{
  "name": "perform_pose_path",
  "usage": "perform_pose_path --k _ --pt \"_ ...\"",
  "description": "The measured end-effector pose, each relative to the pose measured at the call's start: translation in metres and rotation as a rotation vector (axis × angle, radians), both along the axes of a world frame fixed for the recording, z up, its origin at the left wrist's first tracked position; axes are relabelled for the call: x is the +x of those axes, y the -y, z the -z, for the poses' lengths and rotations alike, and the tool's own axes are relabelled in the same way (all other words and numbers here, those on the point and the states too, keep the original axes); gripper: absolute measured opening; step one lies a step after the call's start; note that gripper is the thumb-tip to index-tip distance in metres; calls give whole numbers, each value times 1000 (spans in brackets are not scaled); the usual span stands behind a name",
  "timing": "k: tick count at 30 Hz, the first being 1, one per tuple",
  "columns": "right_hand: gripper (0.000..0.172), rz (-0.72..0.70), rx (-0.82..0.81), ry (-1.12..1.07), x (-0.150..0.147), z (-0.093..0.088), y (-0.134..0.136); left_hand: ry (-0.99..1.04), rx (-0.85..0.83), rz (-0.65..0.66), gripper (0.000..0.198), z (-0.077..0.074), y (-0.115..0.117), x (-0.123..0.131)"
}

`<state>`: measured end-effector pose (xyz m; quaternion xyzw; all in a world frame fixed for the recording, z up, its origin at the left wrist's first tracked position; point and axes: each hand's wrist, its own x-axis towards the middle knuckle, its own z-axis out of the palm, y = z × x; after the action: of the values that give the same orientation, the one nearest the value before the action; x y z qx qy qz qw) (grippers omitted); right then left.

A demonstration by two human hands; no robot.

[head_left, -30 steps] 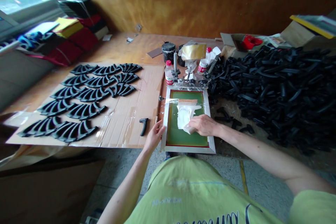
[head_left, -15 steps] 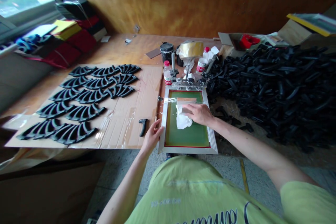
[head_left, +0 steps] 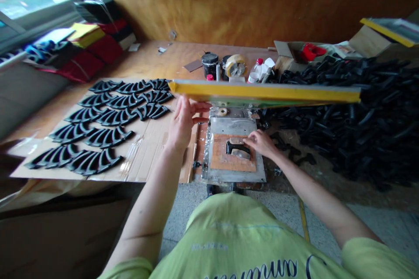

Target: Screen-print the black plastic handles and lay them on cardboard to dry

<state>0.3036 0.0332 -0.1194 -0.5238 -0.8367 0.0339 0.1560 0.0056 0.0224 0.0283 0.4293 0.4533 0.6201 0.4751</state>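
Observation:
A screen-printing frame (head_left: 265, 92) is tilted up, its yellow-edged front side toward me. My left hand (head_left: 183, 124) is at the lower left of that edge, thumb against it and fingers reaching underneath. Under the raised frame, a black curved handle (head_left: 233, 147) lies in a wooden jig (head_left: 219, 160) on a metal base plate (head_left: 215, 127). My right hand (head_left: 262, 143) is at the jig's right side with fingers pinched together, close to the handle; what they pinch, if anything, cannot be made out. The frame's upper face is hidden.
Rows of black handles (head_left: 94, 159) lie on cardboard (head_left: 150, 157) at left. A large pile of black handles (head_left: 327, 126) covers the right side. Behind the frame stand a black tub (head_left: 209, 64), a tape roll (head_left: 235, 66) and a bottle (head_left: 257, 67).
The screen frame has swung up from flat, uncovering the jig and handle. My left hand rose with it. My right hand left the white cloth and squeegee, now out of sight, and moved beside the jig.

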Motion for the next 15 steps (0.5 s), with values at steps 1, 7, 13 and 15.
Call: perform_pose_path --k 1,7,13,15 --pt "28 -9 -48 10 -11 9 9 -6 2 4 55 -4 -6 1" --pt "17 155 -350 29 -54 8 40 16 -251 43 62 39 38 22" --pt "15 -158 -136 -207 -92 -8 83 252 -751 284 58 117 120 61" --pt "13 -290 -119 -220 -75 -5 80 254 -756 138 55 134 118 41"
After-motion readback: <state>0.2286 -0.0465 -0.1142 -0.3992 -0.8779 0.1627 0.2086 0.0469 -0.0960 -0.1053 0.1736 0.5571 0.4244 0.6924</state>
